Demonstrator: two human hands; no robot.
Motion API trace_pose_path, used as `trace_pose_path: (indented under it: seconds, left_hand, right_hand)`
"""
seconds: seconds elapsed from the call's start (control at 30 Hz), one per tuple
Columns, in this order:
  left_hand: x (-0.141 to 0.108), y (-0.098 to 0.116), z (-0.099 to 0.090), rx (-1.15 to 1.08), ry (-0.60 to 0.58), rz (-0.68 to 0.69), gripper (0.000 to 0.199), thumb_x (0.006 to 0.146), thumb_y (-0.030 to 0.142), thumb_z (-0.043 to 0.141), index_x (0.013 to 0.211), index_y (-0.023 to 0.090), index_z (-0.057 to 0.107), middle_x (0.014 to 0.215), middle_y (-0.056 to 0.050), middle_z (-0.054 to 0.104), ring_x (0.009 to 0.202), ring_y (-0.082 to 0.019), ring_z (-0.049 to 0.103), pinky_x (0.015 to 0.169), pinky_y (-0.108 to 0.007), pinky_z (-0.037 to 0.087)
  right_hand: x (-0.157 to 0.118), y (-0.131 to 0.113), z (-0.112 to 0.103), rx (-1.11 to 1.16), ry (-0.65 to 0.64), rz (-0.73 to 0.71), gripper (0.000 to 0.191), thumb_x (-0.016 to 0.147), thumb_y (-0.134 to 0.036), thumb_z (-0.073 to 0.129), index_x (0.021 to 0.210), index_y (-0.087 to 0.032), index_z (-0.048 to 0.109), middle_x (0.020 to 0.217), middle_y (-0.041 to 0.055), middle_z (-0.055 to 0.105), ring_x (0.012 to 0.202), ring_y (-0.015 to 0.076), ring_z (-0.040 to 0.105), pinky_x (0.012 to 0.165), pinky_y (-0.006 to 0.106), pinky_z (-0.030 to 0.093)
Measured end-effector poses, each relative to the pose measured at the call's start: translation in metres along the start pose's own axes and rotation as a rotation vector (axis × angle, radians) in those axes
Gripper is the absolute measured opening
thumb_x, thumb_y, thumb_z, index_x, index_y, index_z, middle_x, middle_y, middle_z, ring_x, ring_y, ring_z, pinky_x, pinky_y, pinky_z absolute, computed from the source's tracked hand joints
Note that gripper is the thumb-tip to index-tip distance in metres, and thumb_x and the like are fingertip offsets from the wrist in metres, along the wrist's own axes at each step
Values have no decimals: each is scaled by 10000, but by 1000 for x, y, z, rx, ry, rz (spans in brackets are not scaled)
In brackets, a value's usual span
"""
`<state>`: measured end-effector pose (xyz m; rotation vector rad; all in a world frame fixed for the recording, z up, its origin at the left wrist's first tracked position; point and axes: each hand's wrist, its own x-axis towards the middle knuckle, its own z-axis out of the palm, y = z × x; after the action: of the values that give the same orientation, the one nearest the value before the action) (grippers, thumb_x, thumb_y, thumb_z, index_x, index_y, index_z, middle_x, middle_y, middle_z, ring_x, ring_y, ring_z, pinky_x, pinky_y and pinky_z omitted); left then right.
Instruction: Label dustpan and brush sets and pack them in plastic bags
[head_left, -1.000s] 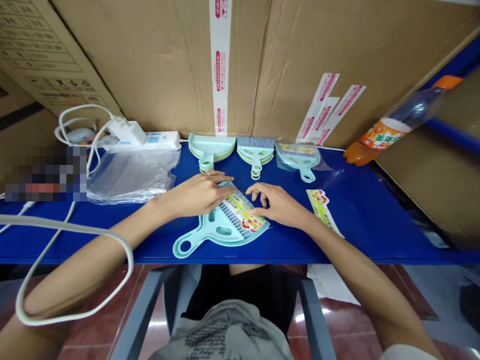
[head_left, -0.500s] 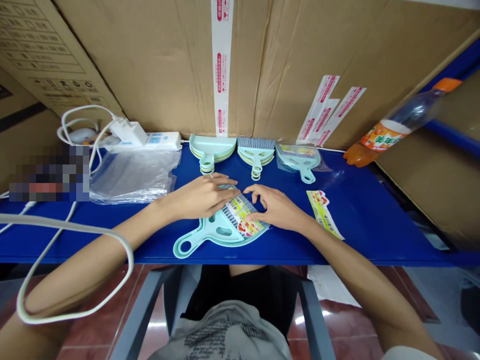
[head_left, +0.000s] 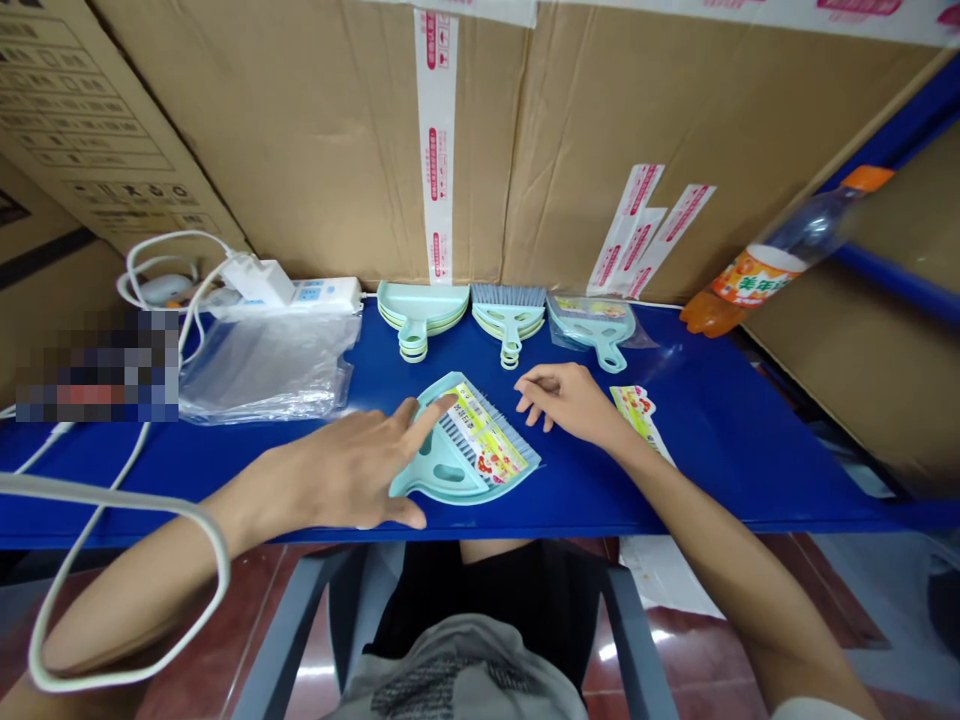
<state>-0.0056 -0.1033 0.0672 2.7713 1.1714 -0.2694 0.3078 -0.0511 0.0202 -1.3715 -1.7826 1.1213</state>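
A light-blue dustpan (head_left: 525, 468) lies near the table's front edge, with a matching brush (head_left: 450, 472) nested in it. Across the grey bristles rests a yellow printed label card (head_left: 487, 432). My left hand (head_left: 345, 468) is spread over the handle end, which it hides; its index finger reaches to the card's upper left corner. Just right of the bristles, my right hand (head_left: 566, 402) hovers with loosely bent fingers and nothing visible in them. A second label card (head_left: 637, 410) lies partly behind my right wrist.
Along the carton (head_left: 300, 130) stand stacked dustpans (head_left: 424, 305), stacked brushes (head_left: 508, 318) and a bagged set (head_left: 596, 325). Clear plastic bags (head_left: 266, 365) and a power strip (head_left: 326, 293) are at left. An orange drink bottle (head_left: 765, 270) leans at right. A white cable (head_left: 150, 505) loops over my left forearm.
My left hand has slid left and toward me, off the card to the handle end. My right hand has lifted off the card and moved right. The card stays on the bristles.
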Motion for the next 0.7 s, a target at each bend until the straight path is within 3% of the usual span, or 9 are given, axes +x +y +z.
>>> trace_pose_path:
  seconds: [0.07, 0.13, 0.27, 0.33, 0.43, 0.53, 0.63, 0.7]
  left_hand:
    - [-1, -1, 9, -68, 15, 21, 1003, 866, 343, 760, 1700, 219, 216, 1515, -263, 628, 1000, -371, 801, 802, -408, 586]
    - [2, -6, 18, -183, 73, 54, 914, 834, 198, 676, 1632, 240, 233, 1480, -219, 635, 1070, -332, 783, 862, -393, 592]
    - [8, -14, 29, -456, 261, 77, 541, 855, 152, 572, 1342, 256, 361, 1159, -82, 659, 986, -238, 731, 817, -334, 583]
    - [8, -14, 28, -522, 353, 83, 439, 887, 154, 545, 1278, 261, 375, 1131, -62, 622, 945, -208, 695, 806, -323, 574]
    - [9, -10, 23, -520, 462, 100, 420, 890, 128, 547, 1251, 264, 379, 1200, -81, 588, 987, -201, 664, 859, -339, 570]
    - [15, -6, 17, -481, 498, 125, 443, 878, 110, 548, 1251, 262, 364, 1187, -81, 573, 1001, -216, 660, 862, -363, 572]
    - [28, -4, 11, -432, 518, 126, 478, 863, 99, 528, 1281, 259, 362, 1212, -97, 586, 984, -239, 680, 819, -392, 574]
    - [37, -4, 8, -421, 523, 126, 502, 845, 89, 528, 1290, 260, 372, 1259, -111, 597, 1008, -253, 691, 824, -411, 580]
  right_hand:
    - [2, 2, -2, 33, -24, 36, 314, 960, -456, 747, 891, -150, 743, 779, 107, 805, 575, 205, 772, 438, 261, 592]
    - [3, 4, -3, 79, -61, 81, 390, 938, -524, 786, 865, -143, 743, 767, 120, 806, 579, 218, 782, 451, 271, 609]
    - [5, 9, -6, 147, -91, 127, 575, 878, -715, 812, 782, -155, 725, 686, 116, 780, 546, 226, 764, 449, 295, 615]
    - [4, 8, -8, 136, -57, 133, 644, 879, -793, 764, 757, -163, 715, 630, 106, 748, 503, 214, 725, 434, 301, 596]
    - [1, 0, -11, 214, -2, 156, 665, 910, -838, 686, 853, -177, 739, 694, 101, 769, 553, 210, 721, 461, 296, 580]
    - [-2, -11, -13, 403, -32, 181, 671, 941, -847, 621, 1066, -201, 751, 832, 94, 812, 653, 210, 743, 540, 286, 580]
    - [-4, -15, -12, 465, -42, 175, 718, 943, -875, 567, 1153, -209, 733, 786, 72, 786, 603, 196, 695, 544, 283, 539]
    - [-4, -12, -9, 412, 40, 155, 715, 930, -889, 566, 1141, -225, 729, 721, 44, 740, 575, 202, 661, 533, 296, 519]
